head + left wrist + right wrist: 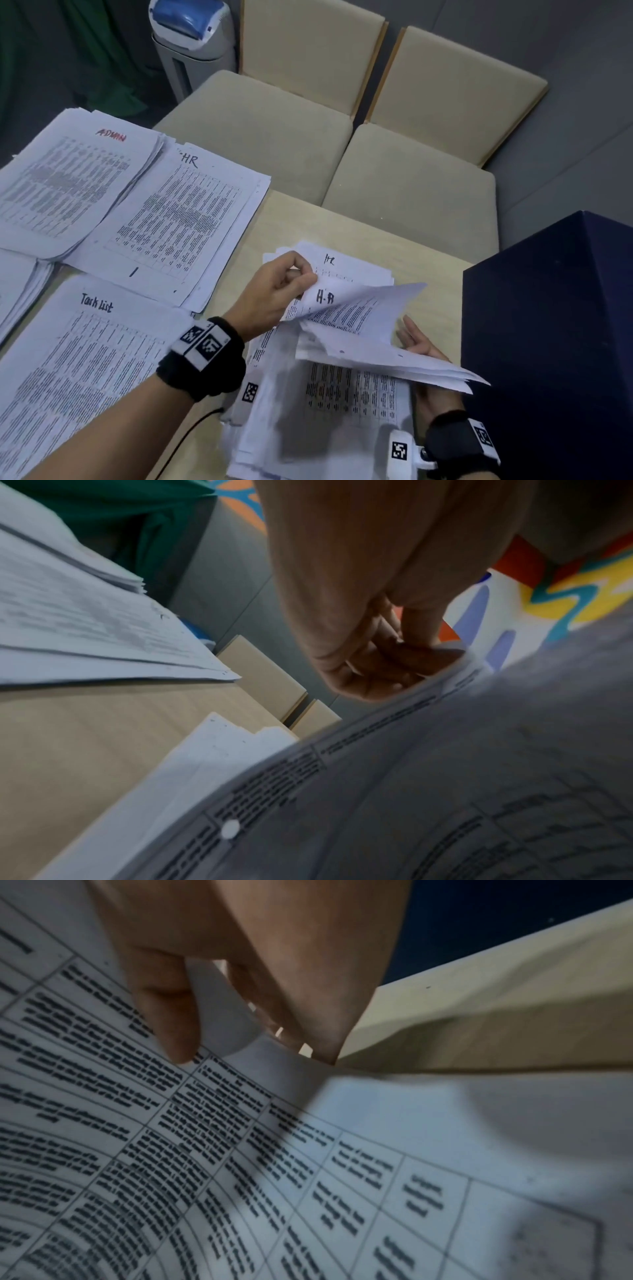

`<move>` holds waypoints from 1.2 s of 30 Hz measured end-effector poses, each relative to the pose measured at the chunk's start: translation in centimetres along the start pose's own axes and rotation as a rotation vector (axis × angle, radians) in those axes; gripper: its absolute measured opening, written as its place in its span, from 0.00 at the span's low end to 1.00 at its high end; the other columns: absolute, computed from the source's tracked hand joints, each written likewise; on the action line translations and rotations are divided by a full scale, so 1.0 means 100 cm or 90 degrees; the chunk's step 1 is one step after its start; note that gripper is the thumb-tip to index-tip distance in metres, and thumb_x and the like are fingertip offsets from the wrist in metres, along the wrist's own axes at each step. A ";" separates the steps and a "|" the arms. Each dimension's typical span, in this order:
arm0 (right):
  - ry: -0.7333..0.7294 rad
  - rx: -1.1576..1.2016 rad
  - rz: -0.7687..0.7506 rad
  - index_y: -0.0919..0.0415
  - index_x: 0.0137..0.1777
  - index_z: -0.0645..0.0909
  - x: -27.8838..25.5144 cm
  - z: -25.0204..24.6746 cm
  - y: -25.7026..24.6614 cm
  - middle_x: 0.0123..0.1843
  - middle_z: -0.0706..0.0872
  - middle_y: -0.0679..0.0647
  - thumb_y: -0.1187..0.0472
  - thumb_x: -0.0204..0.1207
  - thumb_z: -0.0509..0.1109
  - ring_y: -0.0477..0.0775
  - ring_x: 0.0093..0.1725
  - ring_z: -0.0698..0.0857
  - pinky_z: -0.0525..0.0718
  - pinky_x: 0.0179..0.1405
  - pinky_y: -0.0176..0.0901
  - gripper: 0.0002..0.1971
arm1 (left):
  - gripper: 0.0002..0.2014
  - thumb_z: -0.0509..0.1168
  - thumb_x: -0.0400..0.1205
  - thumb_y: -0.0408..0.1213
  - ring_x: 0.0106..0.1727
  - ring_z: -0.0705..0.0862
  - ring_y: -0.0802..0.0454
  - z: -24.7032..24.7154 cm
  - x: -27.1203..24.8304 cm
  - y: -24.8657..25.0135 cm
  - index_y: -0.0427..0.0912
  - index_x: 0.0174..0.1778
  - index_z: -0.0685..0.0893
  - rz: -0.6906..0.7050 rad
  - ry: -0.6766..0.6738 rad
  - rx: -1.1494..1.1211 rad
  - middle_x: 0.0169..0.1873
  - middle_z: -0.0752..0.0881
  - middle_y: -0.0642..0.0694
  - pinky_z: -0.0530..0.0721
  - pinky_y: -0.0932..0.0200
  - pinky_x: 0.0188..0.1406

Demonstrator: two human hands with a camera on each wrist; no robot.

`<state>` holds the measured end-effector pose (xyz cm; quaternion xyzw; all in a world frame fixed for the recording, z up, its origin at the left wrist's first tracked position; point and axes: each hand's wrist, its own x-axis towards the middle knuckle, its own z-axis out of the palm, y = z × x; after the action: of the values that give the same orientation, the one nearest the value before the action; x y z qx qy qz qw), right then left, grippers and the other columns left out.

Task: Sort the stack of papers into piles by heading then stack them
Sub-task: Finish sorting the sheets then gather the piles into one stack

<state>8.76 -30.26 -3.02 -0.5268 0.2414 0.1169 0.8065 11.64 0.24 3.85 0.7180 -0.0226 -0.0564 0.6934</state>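
An unsorted stack of printed papers (325,404) lies on the wooden table (435,274) in front of me. My left hand (291,284) pinches the top corner of a sheet headed "H-R" (356,308) and peels it up; its curled fingers (373,669) sit on that paper's edge. My right hand (419,344) holds the lifted bundle of sheets (394,363) at its right side, thumb (164,1015) on the print and the fingers behind the curl. A sheet headed "HR" (346,263) shows underneath. Sorted piles lie to the left: ADMIN (78,185), HR (178,222), Task list (85,377).
A tall dark blue box (548,342) stands close on the right, next to my right hand. Two beige chairs (274,137) (428,192) are pushed against the table's far edge. Another paper pile (17,287) pokes in at the left edge. A black cable (191,431) runs under my left forearm.
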 end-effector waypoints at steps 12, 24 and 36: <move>0.001 -0.057 0.074 0.68 0.32 0.84 -0.010 0.012 -0.010 0.46 0.91 0.67 0.71 0.73 0.69 0.64 0.36 0.86 0.87 0.27 0.49 0.09 | 0.14 0.59 0.88 0.42 0.37 0.90 0.34 -0.010 0.020 0.013 0.38 0.41 0.72 -0.218 -0.117 -0.120 0.35 0.88 0.34 0.84 0.48 0.48; -0.044 -0.172 -0.065 0.58 0.32 0.90 -0.018 0.006 -0.006 0.38 0.89 0.60 0.53 0.55 0.82 0.59 0.39 0.87 0.85 0.47 0.54 0.09 | 0.13 0.73 0.78 0.34 0.53 0.87 0.47 -0.015 0.114 -0.046 0.42 0.58 0.83 -0.131 0.027 0.424 0.46 0.91 0.48 0.84 0.48 0.58; -0.053 -0.142 -0.054 0.60 0.32 0.88 -0.018 0.002 -0.004 0.46 0.90 0.60 0.58 0.63 0.79 0.63 0.50 0.87 0.83 0.58 0.58 0.06 | 0.06 0.73 0.76 0.49 0.57 0.79 0.52 -0.017 0.080 -0.028 0.52 0.38 0.88 0.110 0.098 0.491 0.55 0.86 0.56 0.78 0.40 0.57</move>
<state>7.46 -30.10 -1.73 -0.6178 0.1702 0.1305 0.7565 19.62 1.19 0.75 0.9231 -0.0506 0.0687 0.3749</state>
